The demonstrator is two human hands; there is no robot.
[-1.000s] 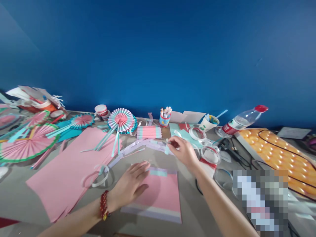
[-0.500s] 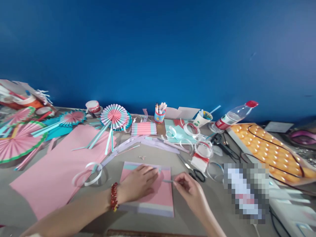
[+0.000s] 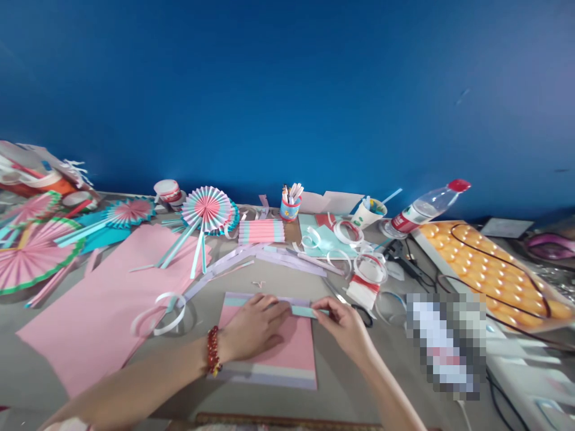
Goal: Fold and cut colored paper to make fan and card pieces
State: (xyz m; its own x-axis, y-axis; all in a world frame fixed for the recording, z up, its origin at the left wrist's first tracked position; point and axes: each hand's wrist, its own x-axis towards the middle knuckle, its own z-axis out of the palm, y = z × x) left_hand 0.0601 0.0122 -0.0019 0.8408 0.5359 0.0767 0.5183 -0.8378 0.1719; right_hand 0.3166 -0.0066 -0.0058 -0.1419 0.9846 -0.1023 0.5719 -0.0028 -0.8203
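Note:
A pink sheet of paper (image 3: 296, 347) lies in front of me, with pale blue and lilac bands along its near and far edges. My left hand (image 3: 256, 329), wearing a red beaded bracelet, rests palm down on the sheet with its fingers laid out flat. The fingertips touch a light blue paper strip (image 3: 303, 311) near the sheet's far edge; the strip's left part is hidden under them. At the right edge of the sheet, my right hand (image 3: 341, 326) pinches the strip's other end between thumb and finger.
Scissors (image 3: 362, 314) lie just beyond my right hand. Tape rolls (image 3: 371, 269), a tilted bottle (image 3: 422, 209) and a glue gun (image 3: 404, 257) are at the right. Large pink sheets (image 3: 99, 293), a curled white strip (image 3: 173, 320) and pleated paper fans (image 3: 206, 209) occupy the left.
My right hand has moved slightly up and away, bringing the strip from across the pink area to the far band. The strip now shows its flat face. My left hand stays nearly in place.

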